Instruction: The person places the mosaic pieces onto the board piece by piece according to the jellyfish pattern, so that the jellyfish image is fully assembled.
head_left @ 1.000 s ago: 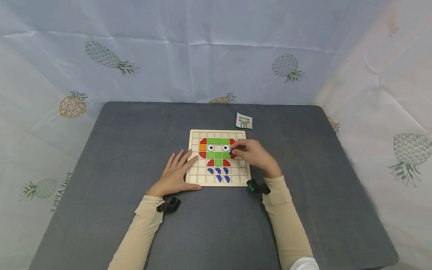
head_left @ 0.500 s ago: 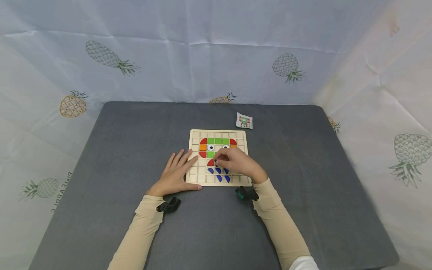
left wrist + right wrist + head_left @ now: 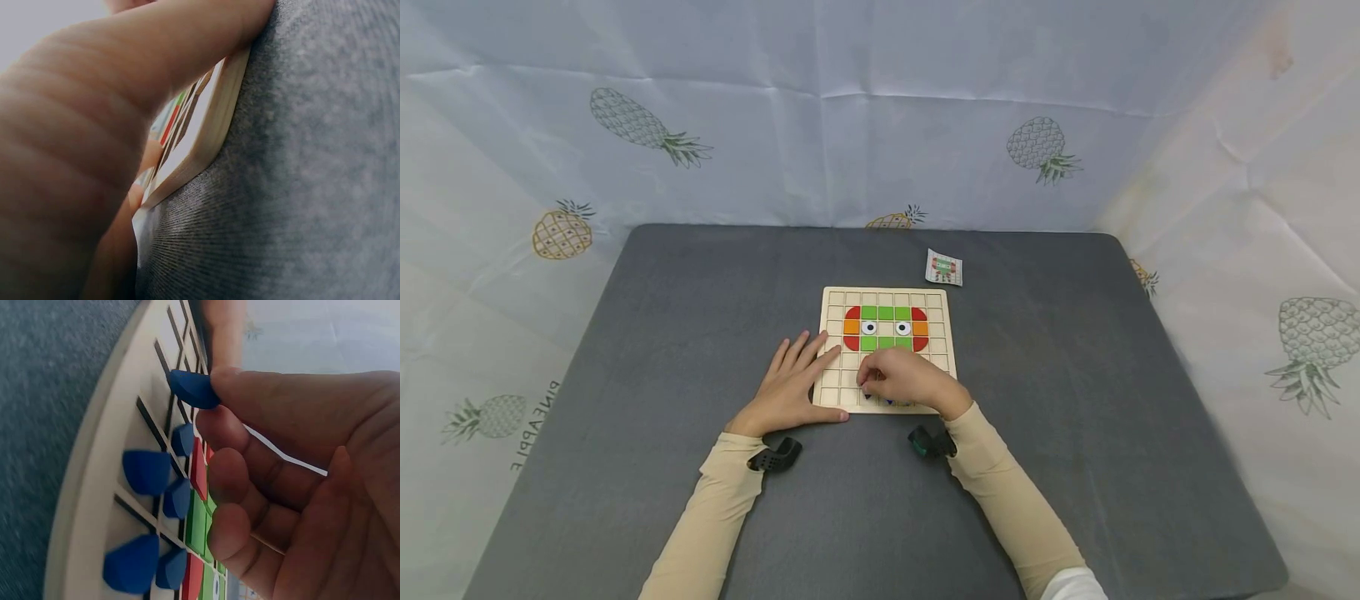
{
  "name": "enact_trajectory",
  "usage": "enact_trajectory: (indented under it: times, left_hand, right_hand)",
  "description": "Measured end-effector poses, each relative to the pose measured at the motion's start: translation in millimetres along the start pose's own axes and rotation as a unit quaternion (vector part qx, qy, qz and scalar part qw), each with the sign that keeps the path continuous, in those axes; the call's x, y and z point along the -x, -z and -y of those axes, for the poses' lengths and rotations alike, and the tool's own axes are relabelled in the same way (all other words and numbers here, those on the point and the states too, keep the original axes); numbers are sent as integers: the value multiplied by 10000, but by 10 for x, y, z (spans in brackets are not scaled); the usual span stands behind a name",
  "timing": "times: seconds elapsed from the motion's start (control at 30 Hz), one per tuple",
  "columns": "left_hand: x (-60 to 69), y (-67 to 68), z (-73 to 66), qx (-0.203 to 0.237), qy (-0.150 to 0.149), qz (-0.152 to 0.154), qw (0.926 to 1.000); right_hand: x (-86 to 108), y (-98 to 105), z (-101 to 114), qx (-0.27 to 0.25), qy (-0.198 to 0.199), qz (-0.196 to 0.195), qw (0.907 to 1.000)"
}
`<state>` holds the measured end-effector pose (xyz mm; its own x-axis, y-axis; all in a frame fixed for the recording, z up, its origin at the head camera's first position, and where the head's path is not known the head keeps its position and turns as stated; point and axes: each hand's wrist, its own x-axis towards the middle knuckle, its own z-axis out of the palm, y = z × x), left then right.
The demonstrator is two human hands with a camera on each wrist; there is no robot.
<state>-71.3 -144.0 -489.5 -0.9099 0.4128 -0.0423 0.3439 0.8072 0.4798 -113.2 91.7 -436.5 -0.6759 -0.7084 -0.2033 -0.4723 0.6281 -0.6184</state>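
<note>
A pale wooden grid board (image 3: 831,393) lies on the table, bearing a figure of red, green and orange pieces with two eye pieces. My right hand (image 3: 904,377) is over the board's lower rows and hides part of them. Between its thumb and forefinger it pinches a blue half-round piece (image 3: 192,389), tilted at the board's surface in the right wrist view. Several other blue pieces (image 3: 147,472) sit in neighbouring grid squares. With fingers spread and straight, my left hand (image 3: 786,387) rests against the board's left edge, fingertips on the board.
A small card (image 3: 943,268) printed with a similar coloured figure lies just beyond the board's far right corner. The dark grey table (image 3: 1112,400) stretches out on both sides. A pale curtain (image 3: 880,142) with pineapple prints hangs behind it.
My right hand has moved down and left, from the figure's right side to the board's lower rows, still holding a blue piece. My left hand has stayed in place.
</note>
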Motion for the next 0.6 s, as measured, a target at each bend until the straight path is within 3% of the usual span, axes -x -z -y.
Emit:
enact_trajectory:
  times: [0.2, 0.6]
  left_hand:
    - [3, 0, 3, -6, -17, -9, 10000]
    - [0, 3, 5, 7, -10, -15, 10000]
  right_hand:
    - [-3, -41, 50, 324, -6, 140, 9994]
    - [8, -58, 71, 489, -53, 134, 9987]
